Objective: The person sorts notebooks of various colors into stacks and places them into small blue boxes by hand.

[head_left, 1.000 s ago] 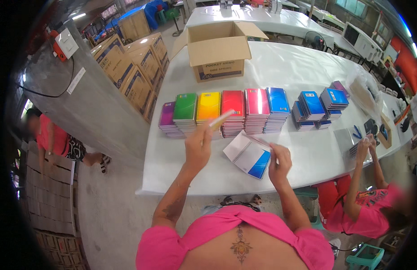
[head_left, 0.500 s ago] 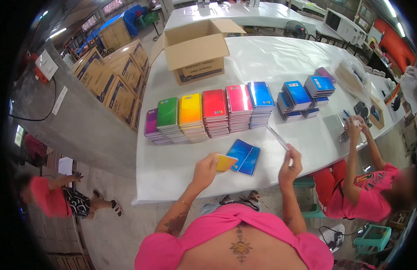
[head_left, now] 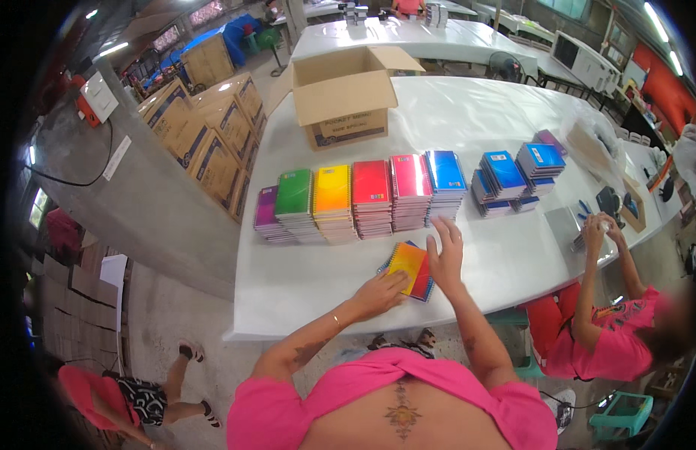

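A small pile of spiral notebooks lies near the table's front edge: a yellow notebook (head_left: 406,264) on top, a red notebook (head_left: 423,279) partly under it, and blue covers showing below. My left hand (head_left: 384,292) grips the yellow notebook by its near left side. At the pile's right, my right hand (head_left: 447,256) has its fingers spread and holds nothing. Just beyond stands a row of notebook stacks: purple (head_left: 266,206), green (head_left: 294,191), yellow (head_left: 333,189), red (head_left: 372,182), pink (head_left: 408,176) and blue (head_left: 445,172).
An open cardboard box (head_left: 348,129) stands behind the row. More blue notebooks (head_left: 504,173) are stacked to the right. Beyond them lies clear plastic wrapping (head_left: 594,142). A person in pink (head_left: 625,337) works at the right edge. Closed cartons (head_left: 213,161) stand left, past a concrete pillar (head_left: 149,202).
My left hand has brought the yellow notebook down onto the blue ones. My right hand has let go of the thin notebook and moved left to the pile. The person at left has moved.
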Demonstrator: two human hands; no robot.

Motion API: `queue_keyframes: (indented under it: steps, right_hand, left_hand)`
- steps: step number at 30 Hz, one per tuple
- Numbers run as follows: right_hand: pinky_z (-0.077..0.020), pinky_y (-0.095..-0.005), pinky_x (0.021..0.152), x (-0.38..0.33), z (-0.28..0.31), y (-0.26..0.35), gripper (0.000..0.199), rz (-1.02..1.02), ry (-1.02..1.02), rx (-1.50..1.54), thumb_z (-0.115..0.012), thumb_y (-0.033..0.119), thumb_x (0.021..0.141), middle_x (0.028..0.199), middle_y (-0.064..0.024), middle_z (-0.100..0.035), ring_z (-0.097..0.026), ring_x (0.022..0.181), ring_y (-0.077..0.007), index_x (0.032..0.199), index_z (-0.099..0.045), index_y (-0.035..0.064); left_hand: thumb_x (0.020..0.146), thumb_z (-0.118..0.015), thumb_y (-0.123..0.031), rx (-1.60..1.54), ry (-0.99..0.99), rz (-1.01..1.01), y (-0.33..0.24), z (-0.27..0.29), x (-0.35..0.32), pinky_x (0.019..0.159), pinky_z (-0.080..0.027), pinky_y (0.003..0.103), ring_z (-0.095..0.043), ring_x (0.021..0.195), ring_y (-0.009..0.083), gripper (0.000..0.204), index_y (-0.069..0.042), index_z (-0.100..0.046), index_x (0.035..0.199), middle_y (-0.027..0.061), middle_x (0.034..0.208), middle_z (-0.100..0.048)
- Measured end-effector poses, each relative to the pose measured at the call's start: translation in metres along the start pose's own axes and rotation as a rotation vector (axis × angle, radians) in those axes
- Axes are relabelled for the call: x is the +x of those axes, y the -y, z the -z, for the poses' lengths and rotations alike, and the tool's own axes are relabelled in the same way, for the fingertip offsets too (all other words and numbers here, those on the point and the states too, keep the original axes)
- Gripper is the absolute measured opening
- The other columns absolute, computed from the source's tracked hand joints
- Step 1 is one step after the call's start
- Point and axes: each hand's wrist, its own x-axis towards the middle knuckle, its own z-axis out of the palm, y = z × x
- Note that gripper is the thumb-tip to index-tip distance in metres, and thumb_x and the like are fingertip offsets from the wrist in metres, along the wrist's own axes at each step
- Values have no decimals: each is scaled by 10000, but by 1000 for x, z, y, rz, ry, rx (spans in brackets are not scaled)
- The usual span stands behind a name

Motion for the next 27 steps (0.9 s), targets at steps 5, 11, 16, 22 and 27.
queue_keyframes:
  steps: [5,11,16,22,27]
  right_hand:
    - [-337,-460,1094,76,-31,-36,416,284,70,-418,-588,69,882,1438,-101,-513,-505,1287,-279,1295,-595,112]
    - [-413,-445,955,76,-25,-12,446,407,150,-247,-611,145,872,1235,-32,-643,-606,1112,-261,1317,-600,156]
    - [-448,-430,858,-89,14,-1,460,275,418,-319,-685,175,818,1119,-39,-649,-613,975,-240,1274,-624,154]
    - [-473,-346,900,-68,5,-18,249,-315,200,298,-568,174,976,1087,-173,-656,-626,1012,-269,1160,-657,30]
    - [-468,-327,888,-42,12,-11,274,-343,24,382,-553,166,996,1102,-127,-624,-609,992,-211,1217,-626,22]
  left_hand:
    - [856,-541,-56,471,-462,356,64,78,42,1129,-317,533,-516,1279,396,523,30,-497,1370,241,1371,-538]
    - [895,-530,-74,647,-234,666,135,171,-42,1060,-389,505,-602,1173,332,413,-56,-609,1300,168,1217,-658]
    - [899,-586,-116,391,-519,638,25,212,23,711,-517,444,-674,845,337,331,-49,-638,1219,173,959,-692]
    - [964,-575,-382,-119,171,631,-21,141,85,678,-520,489,-669,693,403,434,35,-687,920,247,753,-665]
    - [958,-573,-378,-133,193,593,-11,24,81,746,-531,517,-669,818,439,435,48,-659,953,264,937,-681]
